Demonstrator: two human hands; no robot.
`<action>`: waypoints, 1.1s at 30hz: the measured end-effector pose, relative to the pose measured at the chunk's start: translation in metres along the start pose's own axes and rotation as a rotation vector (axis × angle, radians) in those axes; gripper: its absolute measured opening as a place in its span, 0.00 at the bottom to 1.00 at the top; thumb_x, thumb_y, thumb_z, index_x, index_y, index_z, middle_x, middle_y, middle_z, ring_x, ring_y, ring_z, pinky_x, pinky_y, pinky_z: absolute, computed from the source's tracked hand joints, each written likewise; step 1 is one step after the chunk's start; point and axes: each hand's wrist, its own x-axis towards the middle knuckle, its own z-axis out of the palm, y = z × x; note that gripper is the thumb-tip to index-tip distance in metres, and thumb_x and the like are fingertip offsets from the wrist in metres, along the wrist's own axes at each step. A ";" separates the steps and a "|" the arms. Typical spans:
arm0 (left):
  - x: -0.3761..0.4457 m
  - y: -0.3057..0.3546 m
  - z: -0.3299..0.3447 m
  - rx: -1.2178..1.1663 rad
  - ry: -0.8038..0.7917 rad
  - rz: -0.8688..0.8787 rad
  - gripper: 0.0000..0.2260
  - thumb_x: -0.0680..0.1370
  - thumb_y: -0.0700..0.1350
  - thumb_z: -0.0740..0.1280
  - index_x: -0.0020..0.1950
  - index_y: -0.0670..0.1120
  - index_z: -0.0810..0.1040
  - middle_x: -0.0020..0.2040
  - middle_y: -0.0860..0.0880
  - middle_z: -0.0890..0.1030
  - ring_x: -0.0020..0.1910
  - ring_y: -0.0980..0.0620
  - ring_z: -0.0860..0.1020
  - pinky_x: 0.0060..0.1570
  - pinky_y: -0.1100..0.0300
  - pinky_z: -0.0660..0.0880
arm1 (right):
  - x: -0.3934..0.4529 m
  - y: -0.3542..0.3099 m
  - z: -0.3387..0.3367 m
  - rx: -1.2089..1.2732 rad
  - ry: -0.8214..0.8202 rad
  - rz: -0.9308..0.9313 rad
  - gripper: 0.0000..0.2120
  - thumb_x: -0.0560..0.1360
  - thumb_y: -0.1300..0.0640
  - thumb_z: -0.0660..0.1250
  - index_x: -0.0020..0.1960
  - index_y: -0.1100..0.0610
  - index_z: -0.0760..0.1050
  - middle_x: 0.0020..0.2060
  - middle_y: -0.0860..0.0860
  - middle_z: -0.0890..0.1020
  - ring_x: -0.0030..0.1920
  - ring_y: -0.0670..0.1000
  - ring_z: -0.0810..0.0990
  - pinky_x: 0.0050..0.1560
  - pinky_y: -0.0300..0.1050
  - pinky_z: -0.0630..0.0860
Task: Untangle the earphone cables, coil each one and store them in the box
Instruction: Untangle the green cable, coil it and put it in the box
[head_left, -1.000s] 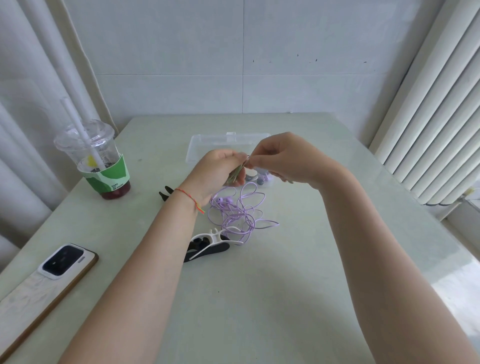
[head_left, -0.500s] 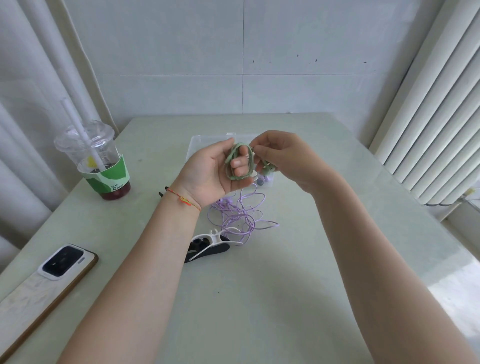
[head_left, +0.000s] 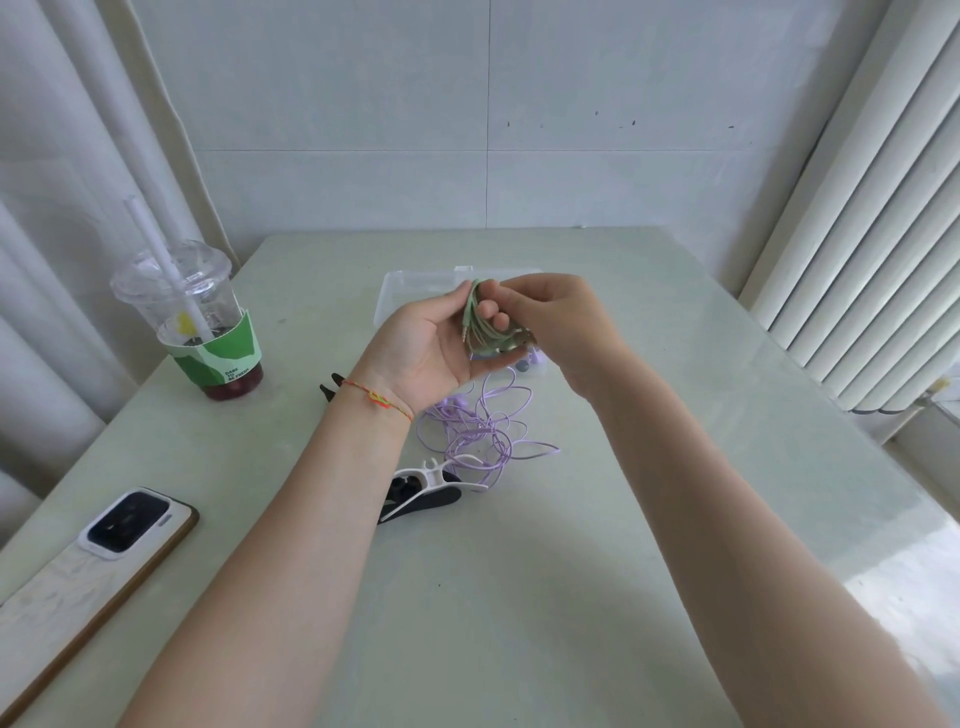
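Observation:
A green earphone cable (head_left: 477, 317) is coiled around the fingers of my left hand (head_left: 434, 353), palm up, above the table. My right hand (head_left: 558, 325) pinches the same coil from the right side. Below the hands a purple earphone cable (head_left: 480, 431) lies in a loose tangle on the table. The clear plastic box (head_left: 400, 296) sits behind my hands, mostly hidden by them; purple and dark earbuds (head_left: 527, 364) show at its near right corner.
A white cable winder on a black one (head_left: 421, 486) lies just in front of the purple tangle. A lidded drink cup with a straw (head_left: 192, 322) stands at the left. A phone (head_left: 88, 566) lies at the near left edge. Another black piece (head_left: 330, 387) pokes out behind my left wrist.
My left hand turned palm up and the green cable went from a pinched strand to a coil around its fingers. Both hands shifted slightly back towards the box.

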 end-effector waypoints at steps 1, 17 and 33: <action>0.000 0.001 -0.001 0.018 0.019 -0.006 0.12 0.83 0.46 0.58 0.45 0.46 0.79 0.34 0.52 0.77 0.37 0.54 0.80 0.61 0.41 0.73 | 0.000 0.000 -0.001 0.018 0.004 -0.016 0.07 0.73 0.50 0.71 0.42 0.52 0.85 0.39 0.60 0.84 0.37 0.54 0.77 0.41 0.59 0.73; 0.009 -0.003 0.006 0.216 0.320 0.082 0.13 0.82 0.44 0.58 0.39 0.44 0.73 0.24 0.52 0.69 0.28 0.54 0.70 0.38 0.61 0.76 | 0.001 0.010 0.015 -0.076 0.127 -0.047 0.04 0.75 0.58 0.70 0.43 0.55 0.83 0.35 0.50 0.83 0.33 0.47 0.78 0.35 0.40 0.75; -0.017 0.003 -0.003 1.415 0.432 0.352 0.17 0.84 0.48 0.56 0.35 0.49 0.71 0.30 0.52 0.73 0.29 0.58 0.72 0.36 0.59 0.67 | -0.017 -0.008 0.017 -0.114 -0.005 -0.028 0.12 0.77 0.64 0.62 0.56 0.56 0.80 0.36 0.50 0.83 0.26 0.47 0.76 0.29 0.39 0.72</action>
